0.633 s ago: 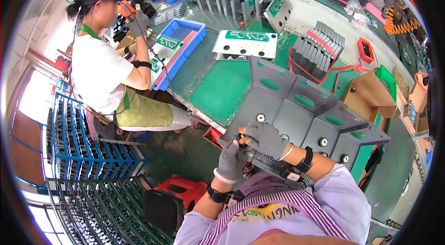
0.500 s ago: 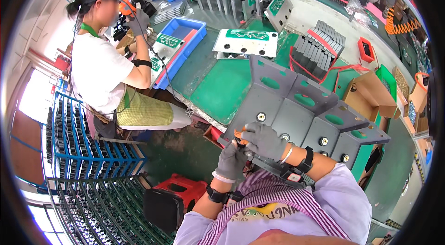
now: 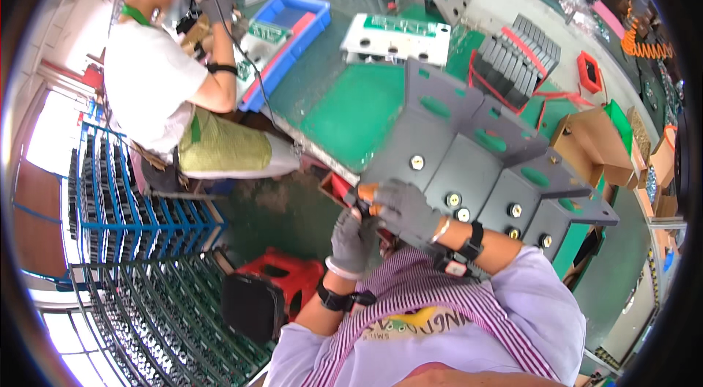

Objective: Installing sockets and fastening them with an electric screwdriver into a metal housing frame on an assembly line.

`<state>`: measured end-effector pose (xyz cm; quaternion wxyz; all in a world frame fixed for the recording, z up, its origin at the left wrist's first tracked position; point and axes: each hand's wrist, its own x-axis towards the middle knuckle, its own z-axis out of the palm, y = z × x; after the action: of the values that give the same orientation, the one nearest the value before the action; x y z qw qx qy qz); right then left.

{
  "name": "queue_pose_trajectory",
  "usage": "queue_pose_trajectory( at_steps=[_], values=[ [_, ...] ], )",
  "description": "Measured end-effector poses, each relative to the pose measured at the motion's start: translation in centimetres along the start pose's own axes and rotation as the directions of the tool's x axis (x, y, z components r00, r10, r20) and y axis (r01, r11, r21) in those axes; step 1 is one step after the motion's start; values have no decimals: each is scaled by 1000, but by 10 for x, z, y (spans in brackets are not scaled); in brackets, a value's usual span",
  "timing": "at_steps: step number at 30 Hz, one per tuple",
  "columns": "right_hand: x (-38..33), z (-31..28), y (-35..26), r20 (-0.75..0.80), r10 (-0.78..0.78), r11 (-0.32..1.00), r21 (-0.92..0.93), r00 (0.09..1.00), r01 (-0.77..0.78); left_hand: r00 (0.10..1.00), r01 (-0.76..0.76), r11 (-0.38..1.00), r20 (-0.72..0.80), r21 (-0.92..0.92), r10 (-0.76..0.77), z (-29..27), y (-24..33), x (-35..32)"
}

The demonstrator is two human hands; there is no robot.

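Both my hands wear grey gloves and meet at the near edge of the bench. My left hand point(image 3: 350, 242) is closed from below around a small black-and-orange piece point(image 3: 362, 195) whose kind I cannot make out. My right hand point(image 3: 404, 209) pinches the same piece from above, with fingers bent over it. Just beyond my right hand stand several grey L-shaped metal panels point(image 3: 461, 164) side by side. They have oval holes in their upright sides, and round brass-and-black fittings point(image 3: 417, 162) on their flat sides.
At the left a co-worker point(image 3: 154, 87) holds an orange tool with a cable. A blue bin point(image 3: 322, 21), a white panel point(image 3: 395, 39) and strapped grey parts point(image 3: 512, 57) lie on the bench. Beside me are a red stool point(image 3: 293, 270) and racks point(image 3: 146, 233) of parts.
My view has shifted slightly. Both hands have moved a little left and up together, away from the grey panels, still closed on the small piece.
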<state>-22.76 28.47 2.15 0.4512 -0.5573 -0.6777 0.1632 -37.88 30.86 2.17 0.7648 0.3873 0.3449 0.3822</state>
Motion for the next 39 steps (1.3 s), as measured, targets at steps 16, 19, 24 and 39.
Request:
queue_pose_trajectory(
  at_steps=[16, 19, 24, 39],
  values=[
    [-5, 74, 75, 602, 622, 67, 597, 501, -800, 937, 206, 959, -244, -194, -250, -99, -88, 32],
    [-10, 88, 72, 521, 706, 130, 569, 479, -812, 990, -9, 730, -99, 684, 105, -108, -96, 38],
    [-11, 90, 71, 494, 702, 132, 618, 513, -775, 981, -91, 205, 52, 975, 187, -80, -68, 44],
    [7, 84, 64, 476, 620, 592, 237, 623, -770, 948, 150, 959, -310, 242, -70, -81, -64, 48]
  ],
)
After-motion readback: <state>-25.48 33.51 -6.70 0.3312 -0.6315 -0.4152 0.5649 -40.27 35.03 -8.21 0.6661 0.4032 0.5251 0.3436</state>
